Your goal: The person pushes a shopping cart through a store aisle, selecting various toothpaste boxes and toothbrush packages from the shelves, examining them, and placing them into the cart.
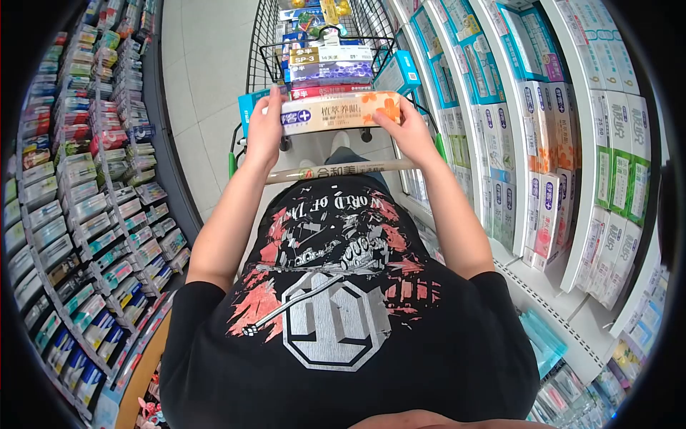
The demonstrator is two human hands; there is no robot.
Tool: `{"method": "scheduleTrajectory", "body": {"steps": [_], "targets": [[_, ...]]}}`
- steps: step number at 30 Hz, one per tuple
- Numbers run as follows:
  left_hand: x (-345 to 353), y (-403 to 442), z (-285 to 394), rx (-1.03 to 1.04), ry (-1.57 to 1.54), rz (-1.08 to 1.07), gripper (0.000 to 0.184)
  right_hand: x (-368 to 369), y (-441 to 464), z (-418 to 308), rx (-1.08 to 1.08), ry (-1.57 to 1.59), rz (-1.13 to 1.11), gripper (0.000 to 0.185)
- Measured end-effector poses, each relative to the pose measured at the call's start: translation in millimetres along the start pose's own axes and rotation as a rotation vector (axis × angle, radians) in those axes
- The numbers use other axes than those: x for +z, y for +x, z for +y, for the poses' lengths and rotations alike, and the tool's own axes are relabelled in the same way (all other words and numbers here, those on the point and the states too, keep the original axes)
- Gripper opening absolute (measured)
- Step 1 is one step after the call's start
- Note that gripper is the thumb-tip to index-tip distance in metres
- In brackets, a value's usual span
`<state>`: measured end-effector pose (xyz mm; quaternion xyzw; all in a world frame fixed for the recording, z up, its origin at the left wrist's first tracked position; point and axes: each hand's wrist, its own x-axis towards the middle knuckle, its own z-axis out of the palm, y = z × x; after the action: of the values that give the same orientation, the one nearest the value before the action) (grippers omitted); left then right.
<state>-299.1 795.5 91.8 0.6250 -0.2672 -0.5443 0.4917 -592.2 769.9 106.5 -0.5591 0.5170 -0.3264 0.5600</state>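
Note:
Between my two hands is a long toothpaste box (343,112), pale with an orange flowered end and a purple logo at its left end. My left hand (264,134) grips the left end, and my right hand (412,134) is closed on the right end. They hold it level above the handle (343,170) of a shopping cart (259,32). Just beyond it, in the cart, are a purple box (332,71), a gold-and-white box (330,54) and a red box (332,91). Teal boxes (397,72) stand at both sides.
Shelves (514,252) on my right carry rows of toothpaste boxes (539,207), some with the same orange flowers. On the left a tall rack (93,207) displays many small hanging packs. Pale floor tiles (207,86) show left of the cart.

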Motion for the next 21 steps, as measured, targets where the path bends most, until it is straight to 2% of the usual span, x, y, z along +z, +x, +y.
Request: {"method": "scheduleTrajectory", "body": {"steps": [2,5,6,9,13,15,19,21], "targets": [[1,34,-14,0.044,0.100,-0.015,0.060,-4,20,15,-0.003,-0.128,0.011,0.053],[13,69,-25,0.095,0.254,0.082,0.061,-5,44,28,-0.099,-0.286,0.114,0.057],[15,79,-29,0.047,0.242,0.088,0.067,-5,51,31,-0.112,-0.275,0.153,0.061],[26,71,-12,0.120,0.484,0.205,0.071,-4,68,44,-0.143,-0.439,0.251,0.061],[16,83,-23,0.160,0.714,0.162,0.084,-4,63,44,-0.016,-0.592,0.175,0.067],[12,86,-32,0.115,0.802,0.096,0.090,-5,60,53,0.010,-0.649,0.169,0.066],[8,91,-46,0.083,0.858,0.071,0.096,-3,62,84,-0.006,-0.579,0.216,0.061],[3,92,-51,0.075,0.772,0.075,0.094,0,58,88,-0.031,-0.523,0.244,0.059]]}}
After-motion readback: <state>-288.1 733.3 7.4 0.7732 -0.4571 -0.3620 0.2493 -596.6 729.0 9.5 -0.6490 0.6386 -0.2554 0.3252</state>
